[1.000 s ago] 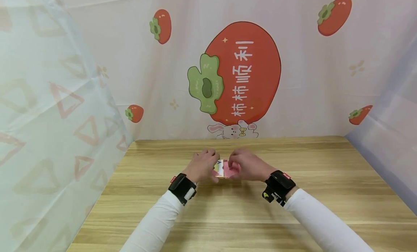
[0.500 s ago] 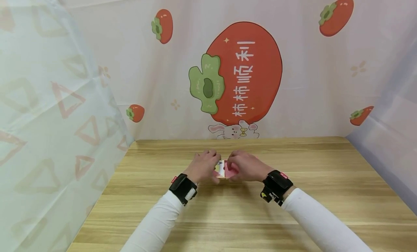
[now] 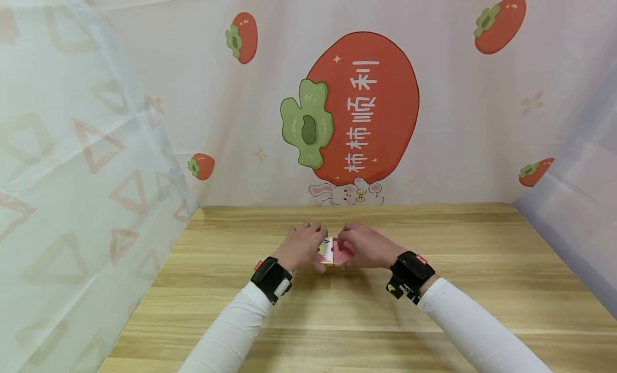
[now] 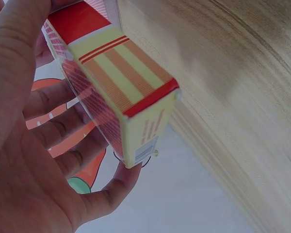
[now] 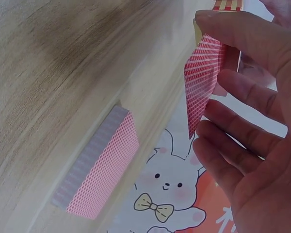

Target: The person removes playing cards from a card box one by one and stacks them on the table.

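Observation:
A red and cream playing card box (image 3: 329, 251) is between the hands at the far middle of the table. My left hand (image 3: 302, 247) grips its left end, thumb on the near side and fingers on the other. In the left wrist view the box's striped side (image 4: 126, 73) and its barcode end (image 4: 144, 141) face the camera. My right hand (image 3: 370, 247) pinches the other end between thumb and bent fingers. There, a red-patterned flap (image 5: 201, 82) sticks out in the right wrist view, with the thumb at its upper edge. The right hand partly covers this end.
A stack of pink-backed cards (image 5: 104, 170) lies on the wooden table (image 3: 337, 330) near the right hand, mostly hidden behind it in the head view. Behind the table's back edge hangs a printed curtain (image 3: 448, 121); another curtain (image 3: 96, 201) borders the left.
My right hand has shifted very slightly left toward the box. The left hand and its grip look the same, and the head view has moved a little.

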### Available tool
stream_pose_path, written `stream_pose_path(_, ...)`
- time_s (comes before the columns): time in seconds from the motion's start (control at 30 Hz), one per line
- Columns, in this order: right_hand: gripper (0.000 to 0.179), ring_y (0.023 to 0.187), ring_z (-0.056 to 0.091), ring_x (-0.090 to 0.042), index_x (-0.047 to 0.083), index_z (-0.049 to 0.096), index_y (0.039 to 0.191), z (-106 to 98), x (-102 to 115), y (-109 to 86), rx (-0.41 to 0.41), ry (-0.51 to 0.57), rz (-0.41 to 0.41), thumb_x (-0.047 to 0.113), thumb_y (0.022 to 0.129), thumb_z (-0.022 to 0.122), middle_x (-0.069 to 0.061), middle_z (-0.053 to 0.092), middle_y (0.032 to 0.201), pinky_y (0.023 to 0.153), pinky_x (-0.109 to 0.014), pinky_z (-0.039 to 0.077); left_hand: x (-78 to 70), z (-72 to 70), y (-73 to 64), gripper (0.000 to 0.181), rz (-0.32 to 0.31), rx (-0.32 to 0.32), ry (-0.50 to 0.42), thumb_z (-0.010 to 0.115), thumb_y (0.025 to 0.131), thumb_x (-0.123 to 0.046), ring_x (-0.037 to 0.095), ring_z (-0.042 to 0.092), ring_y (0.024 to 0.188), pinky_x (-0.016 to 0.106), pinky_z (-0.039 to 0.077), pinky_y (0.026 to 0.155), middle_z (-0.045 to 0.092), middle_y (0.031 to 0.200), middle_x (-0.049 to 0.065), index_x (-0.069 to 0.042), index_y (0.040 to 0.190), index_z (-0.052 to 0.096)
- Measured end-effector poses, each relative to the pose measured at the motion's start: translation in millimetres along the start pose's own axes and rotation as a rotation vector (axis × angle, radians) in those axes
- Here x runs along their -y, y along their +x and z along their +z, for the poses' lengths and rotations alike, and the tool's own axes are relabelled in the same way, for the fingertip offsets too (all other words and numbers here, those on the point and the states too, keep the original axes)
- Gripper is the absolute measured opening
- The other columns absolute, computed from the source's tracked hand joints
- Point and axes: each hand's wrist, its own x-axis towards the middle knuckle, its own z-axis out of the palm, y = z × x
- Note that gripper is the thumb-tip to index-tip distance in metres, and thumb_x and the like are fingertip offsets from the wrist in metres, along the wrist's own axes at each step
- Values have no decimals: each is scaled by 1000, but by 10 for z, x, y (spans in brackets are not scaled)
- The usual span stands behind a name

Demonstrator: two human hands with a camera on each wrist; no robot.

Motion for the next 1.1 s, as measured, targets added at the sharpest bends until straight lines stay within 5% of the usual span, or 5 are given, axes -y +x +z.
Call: stream_pose_path(1.1,41,90,50,-13,18,60,98,-55,-64,-122,23,51,-29,29,64,81,3,51,101,77,-23,43,-43,-47,-25,74,11,-1,-27,78,61,-52,22,47,102,50,42,81,50,109,1,-14,119,53)
